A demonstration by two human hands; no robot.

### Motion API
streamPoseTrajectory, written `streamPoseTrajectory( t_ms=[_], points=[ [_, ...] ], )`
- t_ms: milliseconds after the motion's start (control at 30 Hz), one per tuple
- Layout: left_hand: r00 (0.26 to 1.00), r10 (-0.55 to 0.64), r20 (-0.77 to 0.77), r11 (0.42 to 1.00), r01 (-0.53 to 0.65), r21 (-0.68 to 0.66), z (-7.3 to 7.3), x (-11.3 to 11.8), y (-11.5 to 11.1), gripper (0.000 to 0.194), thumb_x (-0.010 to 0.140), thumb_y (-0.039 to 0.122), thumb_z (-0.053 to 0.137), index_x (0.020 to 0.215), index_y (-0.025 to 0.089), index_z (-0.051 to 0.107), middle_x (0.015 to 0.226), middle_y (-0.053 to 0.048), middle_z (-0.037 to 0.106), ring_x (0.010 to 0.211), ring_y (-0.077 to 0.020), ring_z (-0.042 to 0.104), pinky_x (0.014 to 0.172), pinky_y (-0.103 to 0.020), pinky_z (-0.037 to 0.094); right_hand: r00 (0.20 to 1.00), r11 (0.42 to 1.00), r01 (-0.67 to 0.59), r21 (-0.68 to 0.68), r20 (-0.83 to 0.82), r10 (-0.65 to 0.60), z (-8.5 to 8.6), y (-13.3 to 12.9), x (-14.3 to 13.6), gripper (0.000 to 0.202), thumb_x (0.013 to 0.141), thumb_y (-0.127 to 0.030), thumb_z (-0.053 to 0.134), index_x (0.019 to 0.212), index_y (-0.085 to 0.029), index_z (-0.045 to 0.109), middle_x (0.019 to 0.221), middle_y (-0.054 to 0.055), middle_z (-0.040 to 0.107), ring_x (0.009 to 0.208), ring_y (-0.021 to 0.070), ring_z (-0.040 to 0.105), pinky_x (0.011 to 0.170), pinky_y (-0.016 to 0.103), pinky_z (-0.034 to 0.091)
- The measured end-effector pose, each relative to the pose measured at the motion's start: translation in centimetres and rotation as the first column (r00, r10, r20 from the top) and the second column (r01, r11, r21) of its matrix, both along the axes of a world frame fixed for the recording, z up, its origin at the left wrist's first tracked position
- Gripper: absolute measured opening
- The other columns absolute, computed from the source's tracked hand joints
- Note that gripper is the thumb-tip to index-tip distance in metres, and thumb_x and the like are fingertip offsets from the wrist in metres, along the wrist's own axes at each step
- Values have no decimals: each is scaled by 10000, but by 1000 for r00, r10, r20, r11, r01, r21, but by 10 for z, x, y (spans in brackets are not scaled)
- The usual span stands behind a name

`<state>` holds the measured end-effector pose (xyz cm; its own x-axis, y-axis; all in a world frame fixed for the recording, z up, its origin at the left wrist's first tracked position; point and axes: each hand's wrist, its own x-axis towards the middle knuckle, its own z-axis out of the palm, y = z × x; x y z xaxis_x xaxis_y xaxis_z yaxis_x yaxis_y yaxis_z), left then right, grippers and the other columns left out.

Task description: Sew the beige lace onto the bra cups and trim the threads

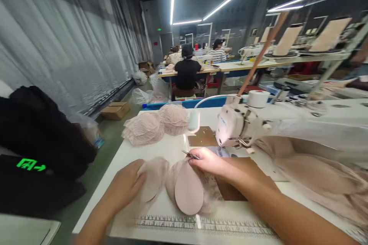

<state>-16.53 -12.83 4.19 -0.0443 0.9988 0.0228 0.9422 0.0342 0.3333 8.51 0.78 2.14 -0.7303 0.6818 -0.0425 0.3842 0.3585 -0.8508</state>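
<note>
A beige lace bra lies on the white table, the pale insides of its two cups facing up. My left hand is closed on the outer edge of the left cup, thumb on top and fingers mostly hidden. At the top of the right cup, my right hand grips small dark thread snips, their tips pointing left. Whether that hand also pinches the lace I cannot tell. Motion blurs the fabric edges. Further back on the table sits a second beige lace bra, cups domed upward.
The white sewing machine head stands right of my right hand, with a lit lamp beside it. Brown sheets lie beneath my right forearm. A ruler strip runs along the front edge. Beige fabric is heaped at right. Other people sit further back.
</note>
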Motion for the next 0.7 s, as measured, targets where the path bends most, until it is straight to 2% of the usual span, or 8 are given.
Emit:
streamPoseTrajectory(
  t_ms=[67,167,333,400,467,500,600,700],
  points=[
    [999,54,-7,996,-53,78,5,-10,7,264,877,335,357,951,201,571,911,-66,640,852,-238,600,770,-334,441,997,999,31,10,-68,-30,0,7,-20,134,804,-211,413,756,-186,536,531,-14,608,535,153,575,513,253,446],
    [992,122,7,939,-118,324,25,-25,32,248,889,330,370,1015,204,542,996,-70,646,901,-238,600,801,-344,444,973,989,125,80,-204,-107,13,21,-50,232,896,-305,322,924,-177,514,847,75,691,678,164,616,566,273,482],
    [977,214,17,580,-141,802,61,-47,98,217,876,221,408,1086,200,462,1314,-96,515,1187,-229,489,1004,-364,362,887,885,297,359,-447,-116,42,66,-87,321,944,-343,252,1155,-203,449,1299,102,514,1145,185,508,941,341,429],
    [973,224,-56,643,-104,759,57,-51,123,232,850,170,410,1070,191,478,1359,-111,468,1257,-233,427,1054,-378,318,892,811,328,485,-441,-97,40,86,-93,323,932,-288,273,1181,-180,448,1318,116,499,1210,200,456,1016,370,361],
    [973,167,-159,845,-58,532,40,-53,141,291,810,151,440,1093,172,505,1337,-129,486,1276,-266,408,1052,-422,320,921,806,297,511,-377,-100,28,101,-93,333,899,-230,309,1170,-151,486,1216,136,573,1143,229,509,990,402,378],
    [976,118,-184,894,-24,446,28,-52,147,327,779,174,498,1106,167,522,1288,-130,532,1240,-281,450,1033,-434,346,936,816,275,508,-337,-106,20,106,-91,332,881,-212,328,1147,-144,515,1144,137,611,1085,244,544,956,415,402],
    [978,18,-210,939,55,339,-3,-47,150,519,733,289,603,1219,146,490,1339,-146,497,1273,-297,420,1051,-438,345,965,828,236,508,-224,-137,-2,106,-72,325,844,-183,365,1094,-156,571,1071,123,642,1020,264,568,893,412,428],
    [987,-6,-161,928,65,366,-13,-35,135,554,805,385,511,1286,118,443,1400,-167,430,1324,-298,357,1095,-467,289,984,837,179,517,-107,-144,-11,83,-36,326,811,-133,383,1036,-181,614,1081,98,649,1008,249,570,857,354,426]
  ],
)
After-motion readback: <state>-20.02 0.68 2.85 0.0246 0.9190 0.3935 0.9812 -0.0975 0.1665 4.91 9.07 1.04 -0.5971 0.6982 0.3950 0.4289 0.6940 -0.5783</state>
